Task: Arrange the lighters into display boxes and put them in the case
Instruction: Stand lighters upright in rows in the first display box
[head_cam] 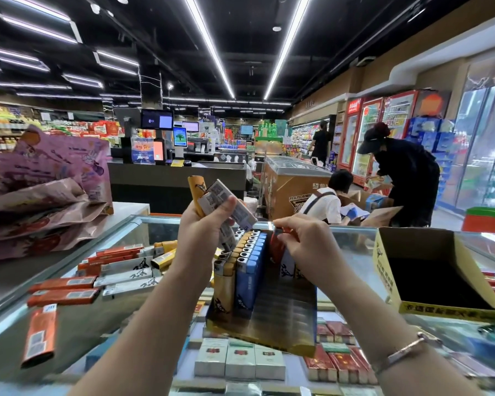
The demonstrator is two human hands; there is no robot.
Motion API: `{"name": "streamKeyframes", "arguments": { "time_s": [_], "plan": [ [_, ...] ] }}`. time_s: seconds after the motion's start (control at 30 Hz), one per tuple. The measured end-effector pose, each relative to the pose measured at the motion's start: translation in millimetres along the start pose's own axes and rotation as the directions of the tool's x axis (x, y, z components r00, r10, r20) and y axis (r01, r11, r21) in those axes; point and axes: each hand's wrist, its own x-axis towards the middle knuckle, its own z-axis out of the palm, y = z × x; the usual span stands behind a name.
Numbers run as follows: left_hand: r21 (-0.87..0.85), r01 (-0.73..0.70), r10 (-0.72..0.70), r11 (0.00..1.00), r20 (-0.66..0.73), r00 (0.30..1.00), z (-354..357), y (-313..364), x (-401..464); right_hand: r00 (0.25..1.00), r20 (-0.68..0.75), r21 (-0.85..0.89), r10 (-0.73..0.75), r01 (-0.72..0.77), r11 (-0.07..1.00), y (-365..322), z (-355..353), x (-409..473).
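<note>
My left hand [203,232] is raised above the glass counter and grips a bunch of lighters [226,205], white and yellow ones fanned out. My right hand [300,241] pinches a red lighter [277,244] at the back of the dark display box [286,315]. In that box stand a row of yellow lighters [226,284] and a row of blue lighters [249,278]; its right part is bare. Loose orange, white and yellow lighters [112,272] lie scattered on the counter to the left.
An empty yellow display box [437,278] sits at the right on the glass case [352,261], with cigarette packs [240,361] under the glass. Pink bags [46,190] are piled at the left. Two people [397,181] bend over boxes behind the counter.
</note>
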Motion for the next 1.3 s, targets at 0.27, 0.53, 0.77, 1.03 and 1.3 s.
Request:
{"name": "streamKeyframes", "arguments": {
  "time_s": [0.27, 0.53, 0.77, 1.03, 1.3],
  "plan": [
    [-0.023, 0.030, -0.031, 0.999, -0.015, 0.999, 0.9, -1.4, -0.3, 0.992, 0.111, -0.282, -0.061, 0.091, 0.955, 0.8, 12.9, 0.9],
    [-0.064, 0.058, -0.060, 0.996, -0.022, 0.998, -1.2, -2.8, -0.7, 0.986, 0.165, -0.326, 0.037, 0.019, 0.945, 6.9, 13.3, -5.9],
    [-0.154, 0.063, -0.056, 0.986, 0.052, 0.997, -0.5, 0.6, 1.1, 0.981, -0.019, 0.470, 0.195, -0.163, 0.868, -12.5, -12.4, -1.3],
    [-0.045, -0.021, 0.030, 0.999, 0.222, 0.975, 3.1, 2.8, -3.7, 0.994, 0.088, 0.773, 0.067, -0.111, 0.625, -30.5, -17.6, -2.6],
    [0.097, -0.034, 0.020, 0.995, 0.148, 0.989, 2.8, -1.2, -1.1, 0.962, 0.071, 0.910, 0.263, -0.171, 0.379, -11.7, -35.9, 2.2]
  ]
}}
